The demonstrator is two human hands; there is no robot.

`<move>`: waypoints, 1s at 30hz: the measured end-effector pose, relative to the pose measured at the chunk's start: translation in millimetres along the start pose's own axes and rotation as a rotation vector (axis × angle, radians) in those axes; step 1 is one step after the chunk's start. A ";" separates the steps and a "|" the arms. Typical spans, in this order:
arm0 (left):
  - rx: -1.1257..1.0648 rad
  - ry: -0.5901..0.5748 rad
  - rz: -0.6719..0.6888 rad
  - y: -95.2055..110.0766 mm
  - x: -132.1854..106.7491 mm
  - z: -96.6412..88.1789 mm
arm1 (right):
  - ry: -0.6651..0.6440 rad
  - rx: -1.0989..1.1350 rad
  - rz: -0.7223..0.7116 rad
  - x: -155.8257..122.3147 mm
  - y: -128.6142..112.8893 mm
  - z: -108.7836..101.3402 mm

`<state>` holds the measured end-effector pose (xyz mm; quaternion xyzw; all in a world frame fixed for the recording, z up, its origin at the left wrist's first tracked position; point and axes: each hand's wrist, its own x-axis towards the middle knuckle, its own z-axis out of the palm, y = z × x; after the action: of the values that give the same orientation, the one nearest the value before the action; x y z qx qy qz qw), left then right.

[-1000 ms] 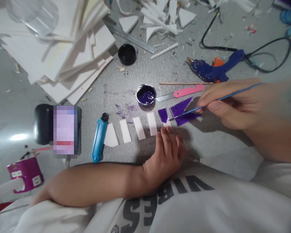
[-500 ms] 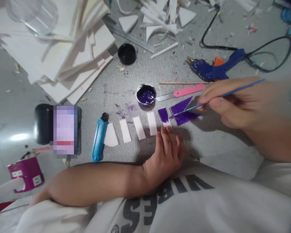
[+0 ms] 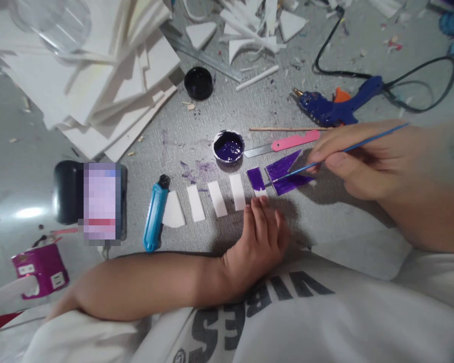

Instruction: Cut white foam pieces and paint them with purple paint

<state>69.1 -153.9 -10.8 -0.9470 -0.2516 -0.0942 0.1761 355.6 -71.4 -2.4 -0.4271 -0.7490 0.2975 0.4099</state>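
Observation:
In my right hand (image 3: 348, 156), the thumb and fingers are closed around a thin blue paintbrush (image 3: 378, 137). Its tip meets the right edge of a small foam strip (image 3: 256, 178), purple on its upper part and white at the bottom. The fingertips of my left hand (image 3: 264, 229) rest flat on that strip's lower end, fingers stretched out. Two purple-painted pieces (image 3: 282, 165) lie just right of the strip, partly behind the brush. Several white strips (image 3: 217, 198) form a row to the left. Above them stands an uncovered pot of purple paint (image 3: 228, 147).
A pink-handled knife (image 3: 295, 140), a thin stick (image 3: 283, 129) and a blue glue gun (image 3: 329, 107) lie beyond my right hand. A blue cutter (image 3: 155, 217) and a phone (image 3: 102, 201) are at left. White sheets (image 3: 91, 91), scraps (image 3: 249, 30) and a black lid (image 3: 199, 83) lie farther back.
The brush tip has shifted slightly down along the strip's right edge, and purple covers a little more there. My left hand has stayed in place.

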 end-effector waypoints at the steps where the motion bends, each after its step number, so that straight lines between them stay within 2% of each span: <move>1: 0.001 -0.002 0.000 0.1 0.0 0.0 | -0.040 -0.013 -0.076 1.4 3.0 -1.0; 3: 0.003 -0.003 0.002 0.2 -0.1 0.0 | -0.030 -0.037 -0.170 2.6 7.3 -1.4; 8: -0.001 -0.015 0.015 0.1 -1.6 0.4 | 0.038 -0.054 -0.022 -1.7 3.7 0.2; 11: -0.006 -0.023 0.022 0.9 -2.6 0.8 | 0.037 0.017 -0.006 -1.7 1.6 -2.4; 16: -0.005 -0.024 0.016 2.5 -3.4 1.5 | -0.078 -0.050 -0.158 2.4 4.0 -2.9; 22: -0.003 -0.039 0.028 2.3 -4.0 1.4 | 0.047 -0.042 -0.100 -1.3 2.8 3.9; 28: -0.010 -0.047 0.020 4.0 -6.2 2.0 | -0.091 -0.051 -0.179 2.1 6.4 -1.6; 30: -0.020 -0.054 0.016 4.7 -6.8 2.4 | -0.100 -0.083 -0.198 2.7 7.1 -0.8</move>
<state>65.8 -159.8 -16.2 -0.9529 -0.2476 -0.0698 0.1604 358.3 -65.6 -6.6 -0.3522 -0.8188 0.2452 0.3812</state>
